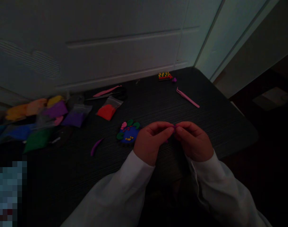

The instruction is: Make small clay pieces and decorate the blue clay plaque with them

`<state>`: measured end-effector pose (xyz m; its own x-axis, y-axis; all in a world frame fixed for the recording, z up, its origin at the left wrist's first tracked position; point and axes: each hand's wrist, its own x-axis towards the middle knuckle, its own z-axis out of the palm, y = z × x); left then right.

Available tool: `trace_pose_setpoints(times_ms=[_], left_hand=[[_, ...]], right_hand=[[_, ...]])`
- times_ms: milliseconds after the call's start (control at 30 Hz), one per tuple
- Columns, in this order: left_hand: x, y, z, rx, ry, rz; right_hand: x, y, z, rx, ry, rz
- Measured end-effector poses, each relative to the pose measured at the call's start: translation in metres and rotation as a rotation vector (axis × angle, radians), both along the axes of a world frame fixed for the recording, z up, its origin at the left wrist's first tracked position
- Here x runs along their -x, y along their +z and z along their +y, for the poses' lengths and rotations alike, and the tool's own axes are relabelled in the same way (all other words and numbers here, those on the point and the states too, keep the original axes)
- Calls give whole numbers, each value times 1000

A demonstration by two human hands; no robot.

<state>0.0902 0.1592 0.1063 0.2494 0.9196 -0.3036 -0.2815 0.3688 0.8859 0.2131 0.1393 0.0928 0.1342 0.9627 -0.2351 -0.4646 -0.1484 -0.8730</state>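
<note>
My left hand [152,140] and my right hand [194,140] meet fingertip to fingertip above the dark table. Pinched between them is a small piece of purple clay [174,126], mostly hidden by the fingers; a bit of it shows under my left fingers. Just left of my left hand lies a blue clay pond [131,134] with green leaves, a pink flower and small yellow and red pieces, partly covered by that hand. A curved, tapering strip of purple clay [96,147] rests farther left on the table.
Pink tweezers [188,98] lie at the right. Behind are a small clay flower bed [165,76] and a purple clay bit [174,80]. Scissors [106,95], a pink tool [107,91], a bag of red clay [108,110] and several coloured clay bags [37,138] occupy the left.
</note>
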Motion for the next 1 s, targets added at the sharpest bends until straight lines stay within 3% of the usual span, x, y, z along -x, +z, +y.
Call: trace_pose_setpoints(times_ms=[433, 1000], left_hand=[[-4, 3, -2, 72, 2, -103], [-7, 9, -2, 277, -7, -281]], right_hand=[[0, -2, 1, -25, -13, 8], [0, -1, 0, -53, 31, 7]])
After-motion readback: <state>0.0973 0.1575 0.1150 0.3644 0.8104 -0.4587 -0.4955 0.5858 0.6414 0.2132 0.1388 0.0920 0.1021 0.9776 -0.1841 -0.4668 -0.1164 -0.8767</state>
